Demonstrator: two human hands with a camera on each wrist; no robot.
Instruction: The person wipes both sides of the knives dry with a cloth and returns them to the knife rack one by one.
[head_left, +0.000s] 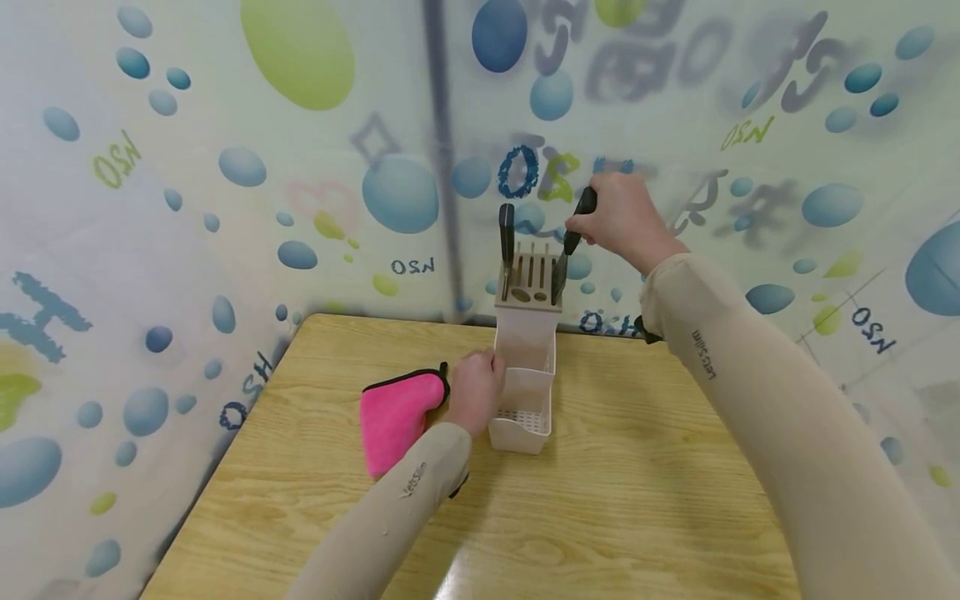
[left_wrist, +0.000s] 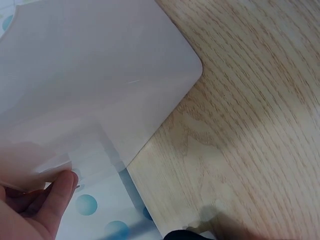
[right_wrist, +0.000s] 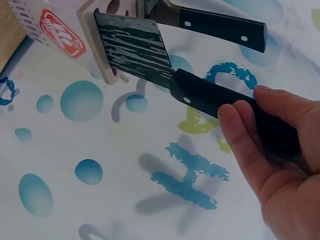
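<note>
A pale knife holder (head_left: 528, 329) with a beige slotted top and open front compartments stands on the table. My left hand (head_left: 474, 390) grips the rim of its left side; in the left wrist view, thumb and fingers pinch a pale wall (left_wrist: 125, 70). Above the top, my right hand (head_left: 624, 212) holds a knife by its black riveted handle (right_wrist: 210, 95). Its broad, streaked blade (right_wrist: 135, 47) points down, the tip end inside a slot at the right. Another black-handled knife (head_left: 507, 229) stands upright in a left slot.
A pink cloth (head_left: 397, 421) with black edging lies left of the holder, beside my left hand. The wooden table (head_left: 637, 483) meets a patterned sheet wall (head_left: 337, 250) just behind the holder. A red label (right_wrist: 62, 34) marks the holder's side.
</note>
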